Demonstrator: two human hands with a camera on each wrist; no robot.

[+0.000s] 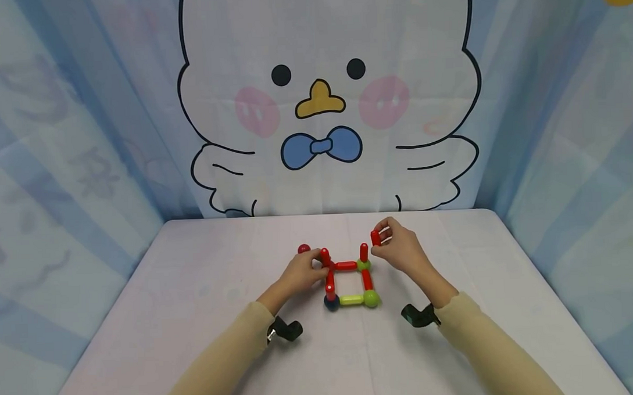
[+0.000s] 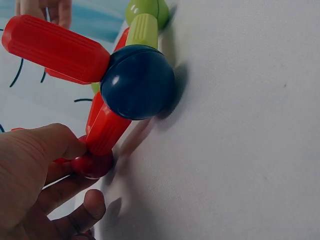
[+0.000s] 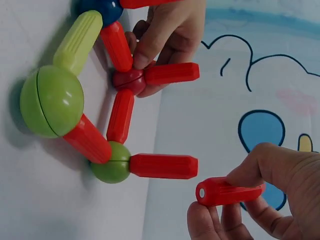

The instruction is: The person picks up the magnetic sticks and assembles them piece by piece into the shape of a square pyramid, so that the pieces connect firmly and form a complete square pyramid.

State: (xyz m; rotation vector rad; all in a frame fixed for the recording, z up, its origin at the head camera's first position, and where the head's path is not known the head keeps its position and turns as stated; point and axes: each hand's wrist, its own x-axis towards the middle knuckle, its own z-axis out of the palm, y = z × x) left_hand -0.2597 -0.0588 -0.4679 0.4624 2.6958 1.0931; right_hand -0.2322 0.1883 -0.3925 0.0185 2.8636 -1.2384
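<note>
A square frame of magnetic rods and balls stands on the table. Its corners are a dark blue ball point(image 2: 137, 82), two green balls point(image 3: 52, 101) and a red ball point(image 3: 128, 80). Red rods point(image 3: 121, 116) form three sides and a yellow-green rod point(image 1: 351, 300) the front one. Upright red rods rise from the blue, red and far green balls. My left hand point(image 1: 301, 272) pinches the red corner ball between thumb and fingers. Right of the frame, my right hand point(image 1: 400, 247) holds a separate red rod point(image 3: 227, 191) in the air, apart from the far green ball's upright.
A loose red ball point(image 1: 304, 248) lies on the table point(image 1: 195, 318) behind my left hand. A curtain point(image 1: 327, 191) with a cartoon bird hangs at the table's back edge, and more curtain hangs along both sides.
</note>
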